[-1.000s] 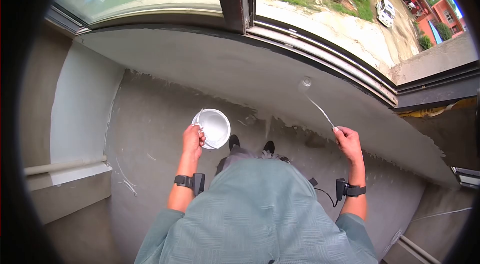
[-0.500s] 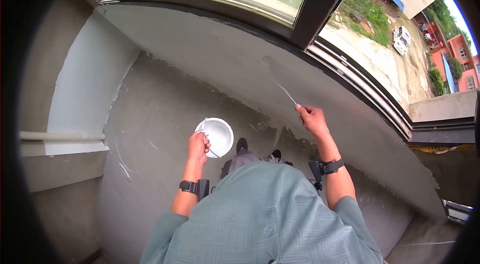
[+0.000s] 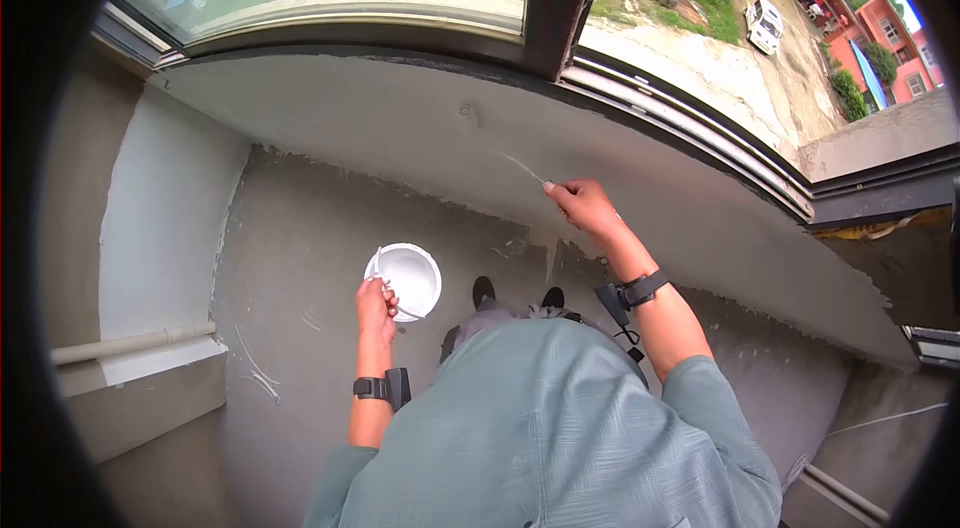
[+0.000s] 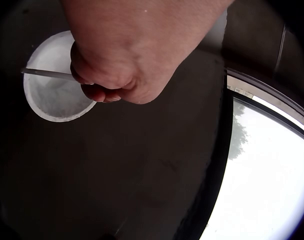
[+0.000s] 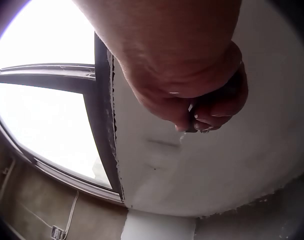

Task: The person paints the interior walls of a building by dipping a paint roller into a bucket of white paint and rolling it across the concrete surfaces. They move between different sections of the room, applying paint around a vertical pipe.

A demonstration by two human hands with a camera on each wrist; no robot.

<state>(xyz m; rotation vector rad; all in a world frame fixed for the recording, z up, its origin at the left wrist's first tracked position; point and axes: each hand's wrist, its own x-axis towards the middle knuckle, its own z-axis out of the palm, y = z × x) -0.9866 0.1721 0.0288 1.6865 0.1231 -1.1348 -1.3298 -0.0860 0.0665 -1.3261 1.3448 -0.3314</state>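
Note:
A white round bucket [image 3: 412, 280] with pale wet contents hangs from the left hand [image 3: 376, 313], whose fingers curl round its handle. In the left wrist view the left hand [image 4: 124, 55] covers part of the bucket [image 4: 57, 100]. The right hand [image 3: 585, 206] grips the end of a thin whitish rod [image 3: 522, 167], which reaches up and left towards a small round pale head [image 3: 467, 110] against the grey wall under the window. In the right wrist view the right hand [image 5: 192, 85] is curled round a dark handle [image 5: 224, 91]; the rod's far end cannot be made out there.
A dark window frame [image 3: 553, 8] runs above the wall [image 3: 350, 108]. The wall's lower edge is ragged against darker grey concrete [image 3: 300, 228]. A pale pipe [image 3: 140, 342] lies at the left, another at the lower right. The person's shoes [image 3: 484, 288] are below.
The right hand has moved left along the wall, and the rod with its small head has shifted left too. The left hand still holds the bucket. The head view has swung about.

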